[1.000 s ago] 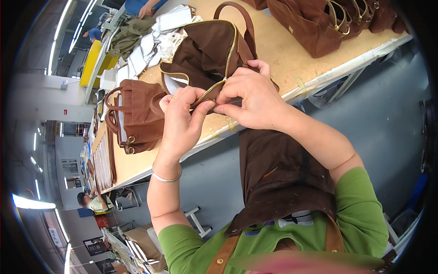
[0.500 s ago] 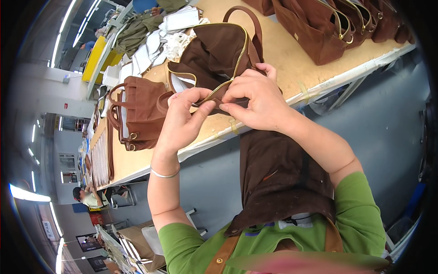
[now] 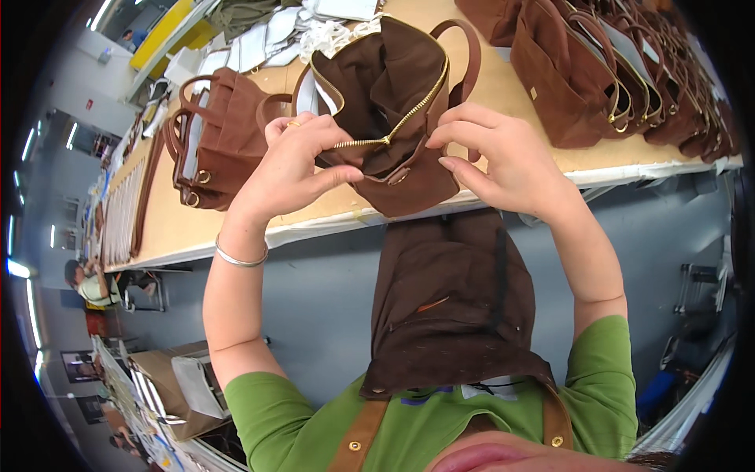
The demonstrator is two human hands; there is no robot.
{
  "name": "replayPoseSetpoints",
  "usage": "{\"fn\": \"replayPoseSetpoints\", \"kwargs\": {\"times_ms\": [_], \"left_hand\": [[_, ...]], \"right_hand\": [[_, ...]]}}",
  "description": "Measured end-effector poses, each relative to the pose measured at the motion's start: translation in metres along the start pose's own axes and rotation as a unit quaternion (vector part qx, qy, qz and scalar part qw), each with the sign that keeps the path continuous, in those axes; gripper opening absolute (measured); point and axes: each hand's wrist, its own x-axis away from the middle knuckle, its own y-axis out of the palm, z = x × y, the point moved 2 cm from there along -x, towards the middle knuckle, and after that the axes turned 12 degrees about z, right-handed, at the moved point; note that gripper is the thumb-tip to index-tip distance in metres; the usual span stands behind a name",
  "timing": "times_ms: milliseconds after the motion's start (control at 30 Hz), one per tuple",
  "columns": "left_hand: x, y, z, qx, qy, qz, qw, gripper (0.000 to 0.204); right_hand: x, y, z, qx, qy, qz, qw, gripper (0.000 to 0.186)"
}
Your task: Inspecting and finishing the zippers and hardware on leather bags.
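A brown handbag (image 3: 425, 185) stands on the table before me. Its mouth gapes, showing a dark brown lining (image 3: 370, 86), a gold-toothed zipper (image 3: 417, 110) along the rim and a small leather tab on the front. My left hand (image 3: 303, 161) grips the rim at the left, fingers by the zipper teeth and thumb on the front side. At the right rim, my right hand (image 3: 503, 157) is open, thumb and fingers apart, fingertips close to the bag's edge; whether they touch it I cannot tell. One handle (image 3: 469, 63) rises behind the right side.
Another brown handbag (image 3: 228, 134) stands at the left. Several more brown bags (image 3: 566, 86) line the right of the table (image 3: 314, 208). White pieces (image 3: 279, 35) lie at the back. A person (image 3: 94, 283) sits far left.
My hands, earlier close together at the front rim, have moved apart, the right one releasing the rim. The bag's front now shows, with its mouth wider.
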Motion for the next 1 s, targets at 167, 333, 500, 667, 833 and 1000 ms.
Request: {"fn": "replayPoseSetpoints", "kwargs": {"times_ms": [167, 333, 500, 667, 833, 1000], "left_hand": [[0.001, 0.001, 0.004, -0.046, 0.037, -0.003, 0.998, 0.029], [0.022, 0.016, 0.053, -0.104, 0.054, 0.233, 0.965, 0.037], [0.025, 0.048, 0.037, -0.051, 0.003, 0.193, 0.980, 0.032], [0.012, 0.037, 0.016, 0.078, -0.026, 0.155, 0.984, 0.019], [0.013, 0.008, 0.022, 0.169, -0.006, 0.135, 0.976, 0.016], [0.009, -0.009, 0.032, 0.193, -0.002, 0.111, 0.975, 0.015]], "right_hand": [[-0.011, 0.016, -0.012, 0.036, -0.045, -0.044, 0.997, 0.019], [-0.026, 0.018, -0.012, 0.159, -0.064, -0.116, 0.978, 0.022], [-0.044, 0.020, -0.007, 0.153, -0.054, -0.202, 0.966, 0.017], [-0.050, 0.013, 0.002, 0.088, -0.030, -0.211, 0.973, 0.019], [-0.055, -0.003, -0.015, -0.017, 0.043, -0.257, 0.965, 0.020], [-0.060, -0.014, -0.018, -0.049, 0.003, -0.254, 0.966, 0.019]]}}
